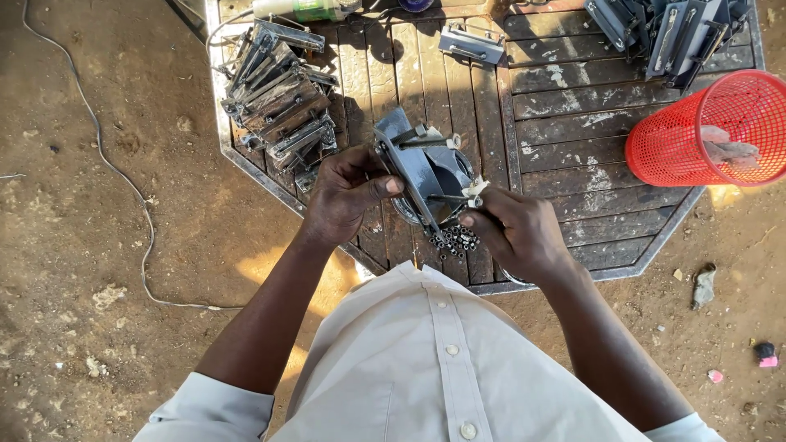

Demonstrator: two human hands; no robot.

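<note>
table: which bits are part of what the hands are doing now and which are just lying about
In hand: left hand and right hand hold the metal bracket; nuts below it.

Lying about: bracket stack, red basket, lone bracket, bottle, cable.

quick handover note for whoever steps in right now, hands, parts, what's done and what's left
Left hand: grips the grey metal bracket, held tilted over a small round tin.
Right hand: pinches a thin bolt that points into the bracket.
Loose nuts lie on the wooden table just below the bracket.
Done, as far as it shows: a stack of similar brackets at far left, more brackets at top right.
Left: this bracket is in hand; whether the bolt is seated cannot be told.
Red mesh basket sits at right.
</note>
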